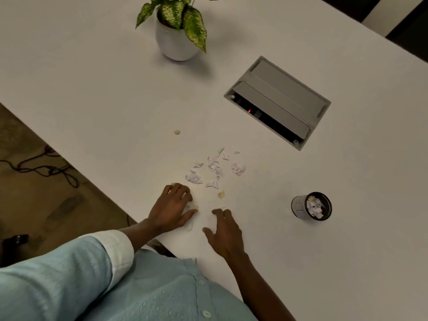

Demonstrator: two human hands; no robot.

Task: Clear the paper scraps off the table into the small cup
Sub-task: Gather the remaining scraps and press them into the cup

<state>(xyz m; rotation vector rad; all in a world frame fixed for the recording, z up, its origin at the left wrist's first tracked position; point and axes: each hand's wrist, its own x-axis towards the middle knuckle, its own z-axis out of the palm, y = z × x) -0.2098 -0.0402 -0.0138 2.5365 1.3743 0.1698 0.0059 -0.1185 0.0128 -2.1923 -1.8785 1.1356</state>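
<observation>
Several white paper scraps point(214, 169) lie scattered on the white table point(97, 93), with a tan scrap point(221, 194) just below them and another tan scrap point(177, 132) apart at the upper left. My left hand point(172, 208) rests on the table near its edge, fingers curled over a few scraps point(192, 207) beneath the palm. My right hand point(223, 230) lies flat beside it, fingers spread, with nothing in it. The small dark cup point(311, 206) stands to the right, scraps inside it.
A potted plant point(177, 31) in a white pot stands at the back. A grey cable box point(278, 101) with its lid open is set into the table, right of centre. The table edge runs diagonally at the left, with floor and cables point(46, 167) below.
</observation>
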